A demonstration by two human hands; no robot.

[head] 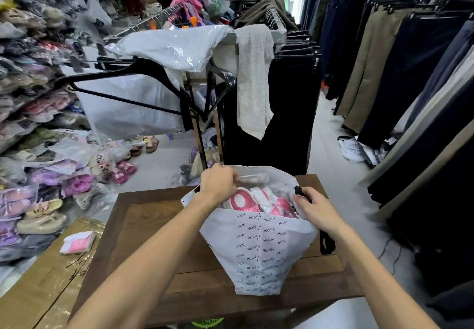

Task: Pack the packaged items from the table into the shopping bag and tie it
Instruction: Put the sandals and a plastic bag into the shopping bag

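Note:
A white shopping bag [259, 249] printed with small black logos stands on the dark wooden table [143, 231]. Inside it lie plastic-wrapped pink and white items [246, 200], visible through the open mouth. My left hand [218, 182] grips the bag's far left rim, fingers curled over it. At the right rim my right hand [315, 210] pinches the bag's black handle strap [301, 192]. A loop of the black strap [326, 243] hangs down the bag's right side.
A small pink-and-white packaged item [78, 243] lies on a lighter wooden surface [38, 285] to the left. Bagged shoes [51, 175] pile up on the left. A clothes rack [205, 77] with hangers stands beyond the table, and trousers [400, 72] hang at right.

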